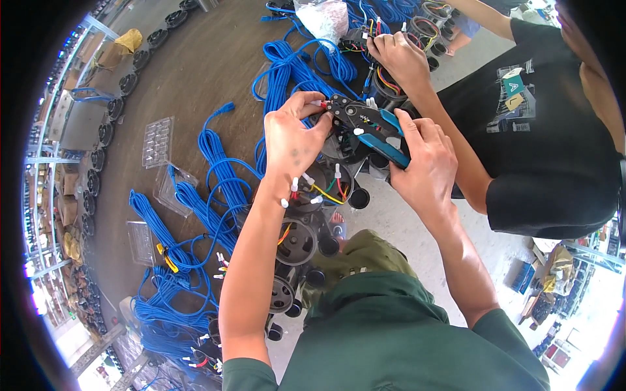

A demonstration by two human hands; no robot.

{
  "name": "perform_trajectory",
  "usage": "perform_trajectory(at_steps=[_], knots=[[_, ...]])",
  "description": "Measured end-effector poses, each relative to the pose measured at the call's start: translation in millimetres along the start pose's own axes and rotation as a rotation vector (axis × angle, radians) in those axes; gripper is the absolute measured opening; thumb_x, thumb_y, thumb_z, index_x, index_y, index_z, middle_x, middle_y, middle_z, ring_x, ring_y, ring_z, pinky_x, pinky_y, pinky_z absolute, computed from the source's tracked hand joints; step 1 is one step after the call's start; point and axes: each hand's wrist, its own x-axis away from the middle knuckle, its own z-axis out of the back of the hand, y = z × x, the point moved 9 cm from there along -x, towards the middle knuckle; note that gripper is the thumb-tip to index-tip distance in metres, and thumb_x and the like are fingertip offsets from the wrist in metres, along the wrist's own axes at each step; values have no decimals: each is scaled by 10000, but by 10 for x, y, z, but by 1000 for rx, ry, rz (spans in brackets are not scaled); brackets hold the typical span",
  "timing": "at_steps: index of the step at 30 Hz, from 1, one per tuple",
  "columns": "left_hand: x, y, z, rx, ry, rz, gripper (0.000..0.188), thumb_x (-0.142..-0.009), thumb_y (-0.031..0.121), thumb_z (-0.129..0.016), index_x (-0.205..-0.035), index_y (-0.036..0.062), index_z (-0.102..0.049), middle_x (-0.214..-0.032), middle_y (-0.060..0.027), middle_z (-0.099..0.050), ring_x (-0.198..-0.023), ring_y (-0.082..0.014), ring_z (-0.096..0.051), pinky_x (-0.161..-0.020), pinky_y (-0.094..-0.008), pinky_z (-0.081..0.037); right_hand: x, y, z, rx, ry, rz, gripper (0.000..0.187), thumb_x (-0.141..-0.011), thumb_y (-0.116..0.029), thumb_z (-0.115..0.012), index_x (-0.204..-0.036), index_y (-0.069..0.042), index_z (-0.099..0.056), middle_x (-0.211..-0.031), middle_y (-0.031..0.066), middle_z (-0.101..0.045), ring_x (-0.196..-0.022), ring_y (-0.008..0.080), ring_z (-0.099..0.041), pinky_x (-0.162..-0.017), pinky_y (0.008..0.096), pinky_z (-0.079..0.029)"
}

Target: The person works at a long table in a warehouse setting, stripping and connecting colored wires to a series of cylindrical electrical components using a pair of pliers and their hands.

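My right hand [425, 156] is wrapped round a pair of crimping pliers [381, 147] with black jaws and teal handles. The jaws point left, toward my left hand [293, 133]. Thumb and fingers of that hand pinch a short red wire [317, 103] right at the jaws; its end is too small to make out. Below the pliers, a round dark motor-like housing [306, 202] has yellow, green and red wires with white caps [338, 171] sticking out. Bundles of blue cable [280, 72] lie left of and beyond my left hand.
A co-worker in a black shirt [535, 150] stands at the right, with a hand [401, 60] among wires just beyond my pliers. More blue cable coils [222, 169], clear plastic trays [158, 142] and a white plastic bag [324, 21] lie on the brown table [195, 72]. Black round parts line its far edge.
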Motion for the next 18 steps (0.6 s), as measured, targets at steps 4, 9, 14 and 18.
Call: perform_trajectory(at_steps=[4,9,14,18], knots=[[6,41,-9,16,30,-38,321,-838,35,-747,-1151,-30,-717,-1040,-144,-801,-944,-152,-748,-864,-284,-566,0,-35,32,16,26,54,792,-607,-63,-867,-1365,-94,-638,-1075,93,-625,-1032,301,-625,-870,435,-485],[-13,-3,-12,19,25,-51,339,-821,63,-747,-1148,-20,-721,-1038,-182,-793,-965,-230,-774,-832,-315,-567,8,-43,32,2,31,66,784,-606,-48,-847,-1362,-93,-644,-1076,85,-616,-1024,298,-620,-868,429,-480],[-3,13,-16,10,19,-70,352,-819,35,-745,-1167,-15,-718,-1046,-175,-792,-986,-209,-760,-847,-303,-568,-19,-65,74,23,59,107,771,-608,-32,-811,-1358,-94,-646,-1076,83,-612,-1026,294,-619,-876,427,-478],[19,5,-18,31,8,-69,351,-827,0,-739,-1177,-15,-718,-1059,-143,-794,-986,-135,-726,-861,-283,-565,-27,-93,96,28,56,121,766,-608,-29,-809,-1354,-92,-648,-1068,85,-615,-1019,295,-622,-874,428,-483]])
